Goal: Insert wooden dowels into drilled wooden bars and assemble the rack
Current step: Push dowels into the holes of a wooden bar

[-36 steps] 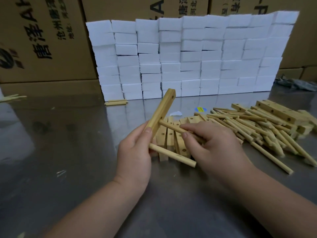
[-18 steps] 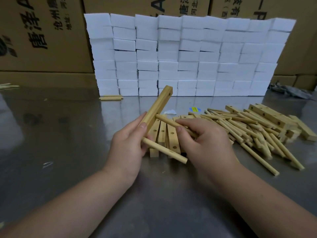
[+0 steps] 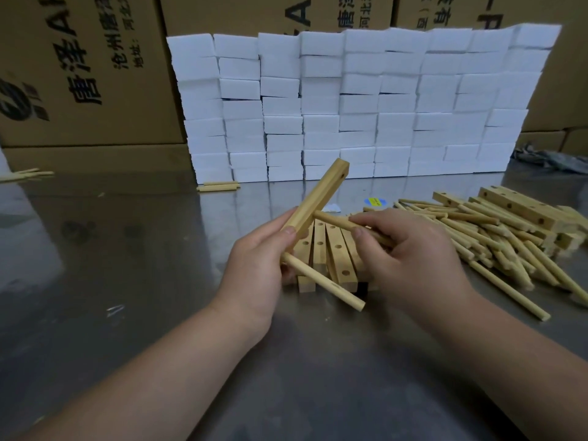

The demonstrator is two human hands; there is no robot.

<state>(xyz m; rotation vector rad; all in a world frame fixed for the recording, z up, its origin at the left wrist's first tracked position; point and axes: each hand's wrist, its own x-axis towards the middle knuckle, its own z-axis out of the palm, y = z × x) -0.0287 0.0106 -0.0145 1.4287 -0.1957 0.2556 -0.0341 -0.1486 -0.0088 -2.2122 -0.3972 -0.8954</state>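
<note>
My left hand (image 3: 257,268) grips a drilled wooden bar (image 3: 321,195) that tilts up and away to the right. One dowel (image 3: 327,286) sticks out of the bar's lower end toward me. My right hand (image 3: 410,256) pinches a second dowel (image 3: 334,221) whose tip meets the bar's middle, at a hole. Under my hands lie several drilled bars (image 3: 334,253) side by side on the steel table (image 3: 127,249). A pile of loose dowels (image 3: 496,246) spreads to the right, with more bars (image 3: 521,208) behind it.
A wall of stacked white foam blocks (image 3: 359,106) stands behind the work area, with cardboard boxes (image 3: 82,78) behind that. Two short dowels (image 3: 219,187) lie at the wall's foot and a few sticks (image 3: 28,175) at far left. A yellow sticker (image 3: 375,202) is on the table.
The view has shifted slightly. My right hand has pushed the second dowel up against the bar's middle. My left hand keeps its grip on the bar.
</note>
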